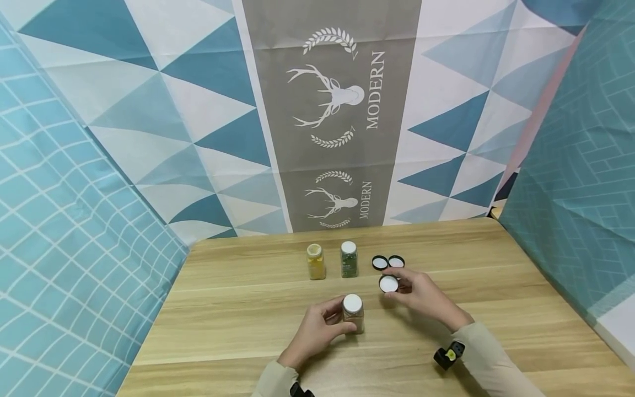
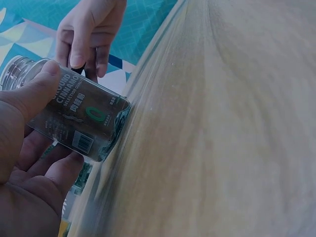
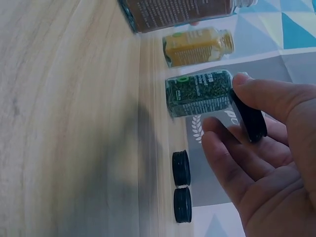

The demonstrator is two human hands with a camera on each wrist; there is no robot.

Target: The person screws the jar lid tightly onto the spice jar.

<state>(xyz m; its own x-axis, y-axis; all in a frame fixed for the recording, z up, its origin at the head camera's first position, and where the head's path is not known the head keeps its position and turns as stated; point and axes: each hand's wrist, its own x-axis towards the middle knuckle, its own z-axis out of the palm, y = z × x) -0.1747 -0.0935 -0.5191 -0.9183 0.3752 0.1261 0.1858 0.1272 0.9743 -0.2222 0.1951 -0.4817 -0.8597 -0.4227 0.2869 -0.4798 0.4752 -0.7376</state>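
Observation:
My left hand [image 1: 317, 333] grips a glass spice jar [image 1: 354, 322] of brown powder, standing upright on the table. Its label reads ground cinnamon in the left wrist view, where the thumb lies across the jar [image 2: 79, 111]. A white surface shows at the jar's mouth, with no lid on it. Between thumb and fingers, my right hand [image 1: 424, 295] pinches a black lid [image 3: 251, 118] above the table. The lid's white inside [image 1: 389, 284] faces the head camera. The two hands are apart, the right one beyond the jar's right side.
Behind the hands stand a jar of yellow powder [image 1: 316, 264] and a jar of green flakes [image 1: 349, 262], both without lids. Two black-rimmed lids [image 1: 380, 263] lie side by side to their right. The wooden table [image 1: 238, 309] meets patterned cloth [image 1: 198, 110] at its back.

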